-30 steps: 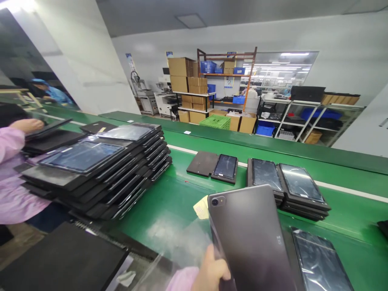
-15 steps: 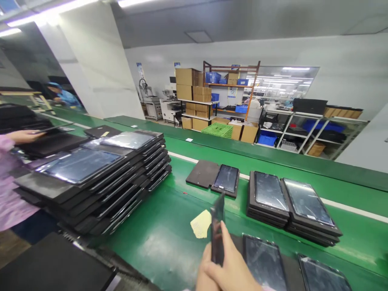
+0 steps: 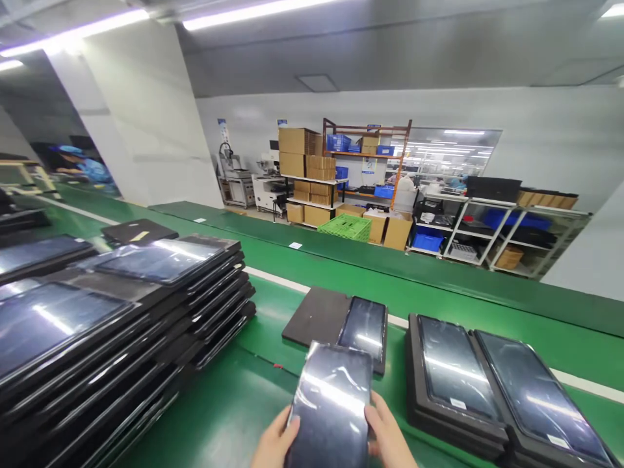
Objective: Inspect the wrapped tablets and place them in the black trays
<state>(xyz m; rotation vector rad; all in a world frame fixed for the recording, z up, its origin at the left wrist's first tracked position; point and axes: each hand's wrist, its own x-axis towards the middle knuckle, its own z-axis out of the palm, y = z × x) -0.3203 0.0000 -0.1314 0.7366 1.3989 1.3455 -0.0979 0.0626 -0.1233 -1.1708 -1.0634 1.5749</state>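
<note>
1 tablet point(image 3: 331, 396), screen up, clasped by 2 hands. Location: near side of the foam tray point(image 3: 312, 315), its far edge overlapping the tray's near border in view; whether it touches the tray or hangs clear of the green surface point(image 3: 219, 403) cannot be told.

Alignment: long axis running away from the wearer, toward the tray's right half, where the 2nd tablet point(image 3: 363, 328) lies. Far end tipped slightly rightward.

Grip: left hand point(image 3: 275, 439) closed on the left long edge, thumb on the face; right hand point(image 3: 385, 429) closed on the right long edge, thumb likewise on the face. Of the 2, the right appears nearer the tray. Fingers underneath mostly hidden.

Appearance: dark, glossy face; rounded corners; 1 broad white glare band across the upper part, wavy smaller highlights around it, perhaps from clear film. Lower end cut off by the frame.
</note>
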